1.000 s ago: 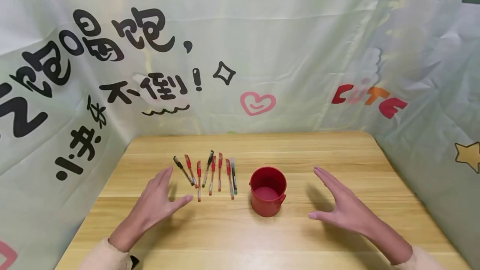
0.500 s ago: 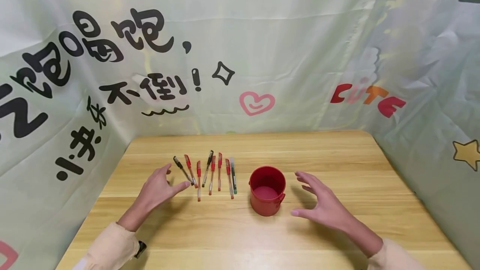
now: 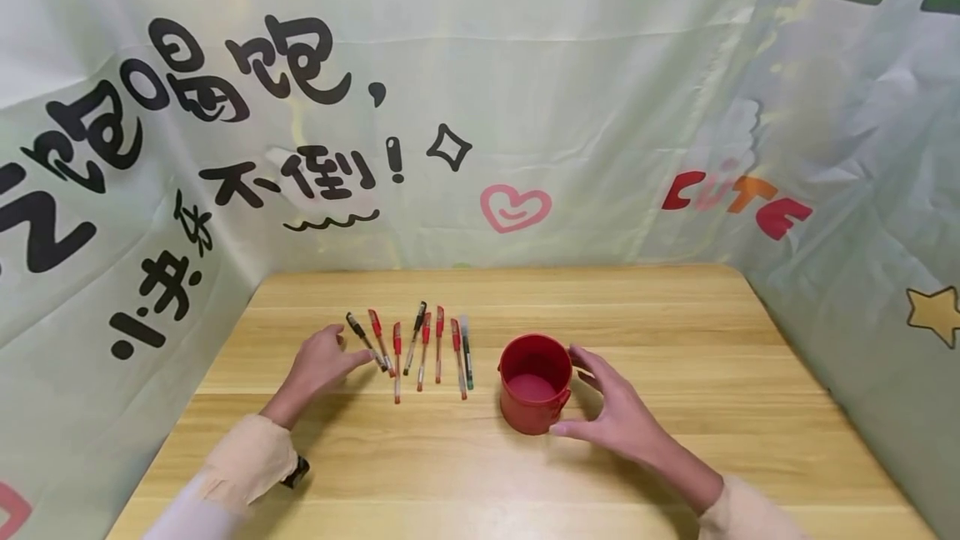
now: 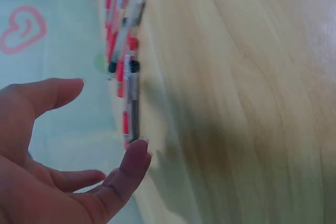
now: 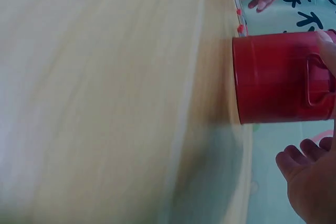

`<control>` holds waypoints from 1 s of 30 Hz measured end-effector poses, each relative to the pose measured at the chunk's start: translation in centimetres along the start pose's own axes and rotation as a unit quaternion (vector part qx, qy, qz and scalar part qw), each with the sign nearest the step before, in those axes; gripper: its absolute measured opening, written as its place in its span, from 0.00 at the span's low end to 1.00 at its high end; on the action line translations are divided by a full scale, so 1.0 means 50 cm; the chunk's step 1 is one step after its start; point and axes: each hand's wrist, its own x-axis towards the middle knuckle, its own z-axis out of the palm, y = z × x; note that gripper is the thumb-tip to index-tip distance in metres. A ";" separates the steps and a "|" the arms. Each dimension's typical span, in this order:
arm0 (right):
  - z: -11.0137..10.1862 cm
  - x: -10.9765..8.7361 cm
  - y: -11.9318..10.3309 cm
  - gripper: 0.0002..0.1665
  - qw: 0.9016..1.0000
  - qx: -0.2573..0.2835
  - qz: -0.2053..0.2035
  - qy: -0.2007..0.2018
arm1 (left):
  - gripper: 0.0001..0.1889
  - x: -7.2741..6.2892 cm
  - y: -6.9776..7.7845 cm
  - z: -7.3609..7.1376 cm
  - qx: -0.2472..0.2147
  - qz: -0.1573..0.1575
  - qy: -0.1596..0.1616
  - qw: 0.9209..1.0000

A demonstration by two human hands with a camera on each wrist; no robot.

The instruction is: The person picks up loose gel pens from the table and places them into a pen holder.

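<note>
A small red bucket (image 3: 517,413) with a side handle stands upright on the wooden table. My right hand (image 3: 621,417) is at its right side, thumb toward the front and fingers by the rear rim. In the right wrist view, the thumb overlaps the bucket (image 5: 273,80), while the other fingers are spread apart from its wall. Several gel pens lie left of the bucket, including a red-capped pen (image 3: 439,340). My left hand (image 3: 318,367), thumb and fingers apart, hovers beside the leftmost black-capped pen (image 3: 357,327); its thumb tip overlaps that pen's lower end.
The pens form a loose row, among them a second black-capped pen (image 3: 417,332) and a clear-capped dark pen (image 3: 467,352) nearest the bucket. Printed cloth (image 3: 600,107) hangs behind and beside the wooden table (image 3: 450,490).
My right hand has moved left from well beside the bucket to its side. My left hand has shifted slightly forward, its fingers drawn closer to the leftmost pen. Pens and bucket stay put.
</note>
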 end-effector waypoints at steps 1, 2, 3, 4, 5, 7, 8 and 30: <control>0.003 0.000 -0.001 0.66 1.000 0.004 0.004 0.000 | 0.48 0.005 0.000 0.002 -0.002 -0.002 -0.001 1.000; 0.007 0.001 -0.003 0.66 1.000 0.007 0.008 0.001 | 0.48 0.011 0.000 0.004 -0.004 -0.005 -0.001 1.000; 0.010 0.001 -0.004 0.67 1.000 0.010 0.011 0.001 | 0.48 0.015 0.000 0.005 -0.006 -0.008 -0.002 1.000; 0.014 0.001 -0.005 0.67 1.000 0.012 0.013 0.001 | 0.48 0.020 0.001 0.006 -0.006 -0.011 0.001 1.000; 0.018 0.002 -0.005 0.67 1.000 0.015 0.016 0.001 | 0.48 0.024 0.000 0.006 -0.006 -0.016 0.001 1.000; 0.026 0.002 -0.007 0.66 1.000 0.023 0.019 0.001 | 0.46 0.033 -0.001 0.005 -0.006 -0.024 0.003 1.000; 0.031 0.002 -0.007 0.66 0.999 0.025 0.020 0.002 | 0.46 0.036 -0.002 0.003 -0.007 -0.029 0.003 1.000; 0.056 0.015 -0.018 0.63 0.995 0.083 0.061 0.018 | 0.19 0.104 0.017 0.011 0.024 -0.037 0.037 0.998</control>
